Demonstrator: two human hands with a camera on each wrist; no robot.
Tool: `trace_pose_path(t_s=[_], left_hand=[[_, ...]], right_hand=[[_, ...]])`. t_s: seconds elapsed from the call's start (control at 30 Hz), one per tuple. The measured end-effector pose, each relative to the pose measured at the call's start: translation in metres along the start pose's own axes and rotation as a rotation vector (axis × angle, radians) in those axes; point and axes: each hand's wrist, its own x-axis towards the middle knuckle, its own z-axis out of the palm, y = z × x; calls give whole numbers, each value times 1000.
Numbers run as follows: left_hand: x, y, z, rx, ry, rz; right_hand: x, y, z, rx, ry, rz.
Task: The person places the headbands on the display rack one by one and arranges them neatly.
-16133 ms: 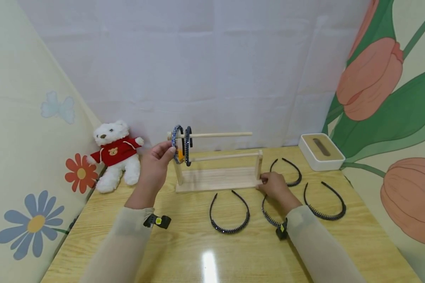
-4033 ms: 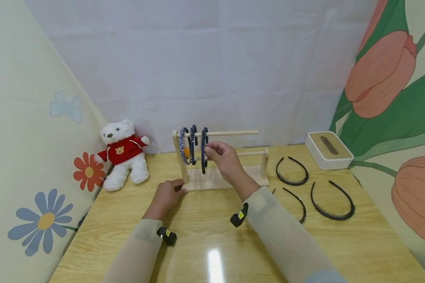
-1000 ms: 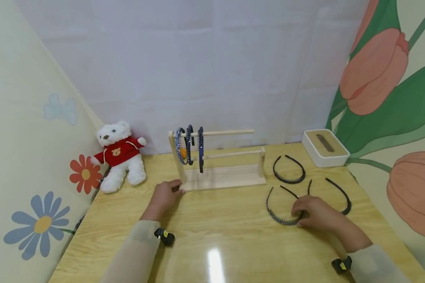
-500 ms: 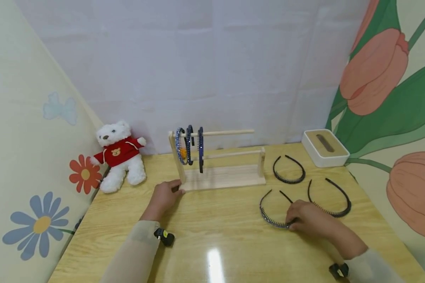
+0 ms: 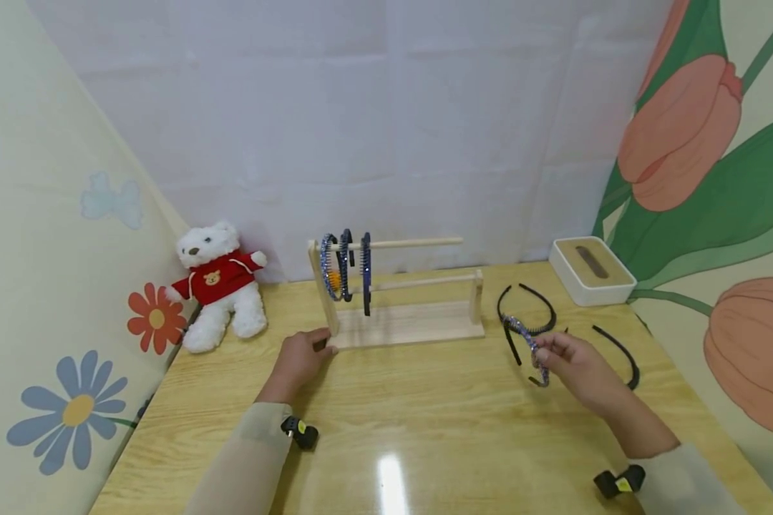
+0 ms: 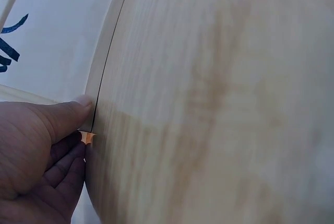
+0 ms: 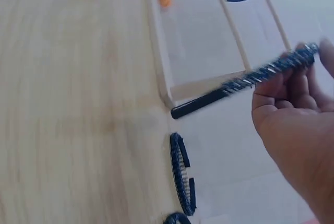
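A toothed headband [image 5: 520, 329] with blue-purple sparkle is pinched between thumb and fingers of my right hand [image 5: 580, 368], raised and tilted. It shows side-on in the right wrist view, one black end pointing down-left. My left hand [image 5: 298, 363] holds the left front corner of the wooden rack's base [image 5: 406, 325]; in the left wrist view the thumb [image 6: 65, 117] lies on the base edge with the fingers curled below. Three headbands, a glittery one [image 5: 326, 266], a dark one [image 5: 345, 265] and a navy one [image 5: 366, 274], hang on the upper rod [image 5: 419, 242].
Right of the rack lie a black headband [image 5: 544, 330] and another one [image 5: 626, 357], partly hidden by my right hand. A white box [image 5: 594, 272] with a wooden lid stands behind them. A white teddy bear [image 5: 222, 286] in red sits at the left.
The right hand has gripped the sparkly headband and turned it up off the table. Earlier, it was at the navy headband on the rod. The left hand stays on the base.
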Motion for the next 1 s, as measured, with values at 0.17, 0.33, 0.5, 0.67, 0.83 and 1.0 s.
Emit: trace_pose_path(t_s=[0.17, 0.33, 0.5, 0.67, 0.83, 1.0], left_hand=[[-1, -1, 2, 11, 5, 3], [-1, 0, 2, -2, 1, -3], [1, 0, 0, -13, -5, -12], [1, 0, 0, -14, -5, -5], [2, -1, 1, -11, 17, 16], [2, -1, 2, -15, 17, 13]], right_hand=[[7, -2, -2, 497, 91, 16], [21, -10, -7, 692, 190, 3], [45, -25, -17, 744, 286, -46], [70, -44, -20, 846, 343, -106], [94, -67, -13, 926, 331, -165], [118, -85, 0, 977, 343, -162]])
